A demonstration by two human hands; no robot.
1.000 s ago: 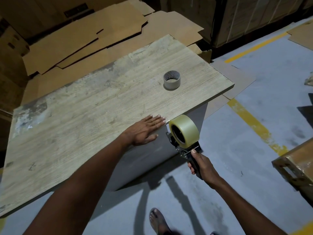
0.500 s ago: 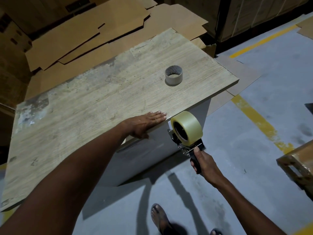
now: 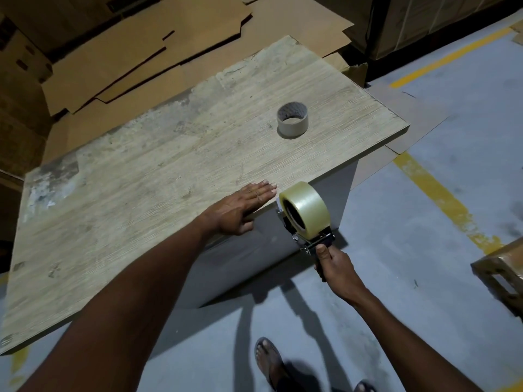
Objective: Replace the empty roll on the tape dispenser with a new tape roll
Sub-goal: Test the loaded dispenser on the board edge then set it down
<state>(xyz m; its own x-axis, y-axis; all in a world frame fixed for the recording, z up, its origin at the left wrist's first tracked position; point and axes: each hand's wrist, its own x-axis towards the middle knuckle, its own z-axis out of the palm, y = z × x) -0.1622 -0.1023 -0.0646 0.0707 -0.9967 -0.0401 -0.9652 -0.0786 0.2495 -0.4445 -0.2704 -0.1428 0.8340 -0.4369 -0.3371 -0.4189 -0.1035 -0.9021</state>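
My right hand grips the black handle of the tape dispenser, held in the air just off the table's front edge. A full clear tape roll sits mounted on the dispenser. My left hand lies flat, palm down with fingers together, on the front edge of the wooden tabletop, a short way left of the roll, holding nothing. The empty cardboard core stands upright on the table, farther back and apart from both hands.
Flattened cardboard sheets are stacked behind the table. Grey floor with yellow lines lies to the right. A taped wooden crate corner sits at the right edge. My sandalled feet are below.
The view has shifted a little. My left hand stays flat on the table edge, fingers now closer together. The dispenser in my right hand has barely moved.
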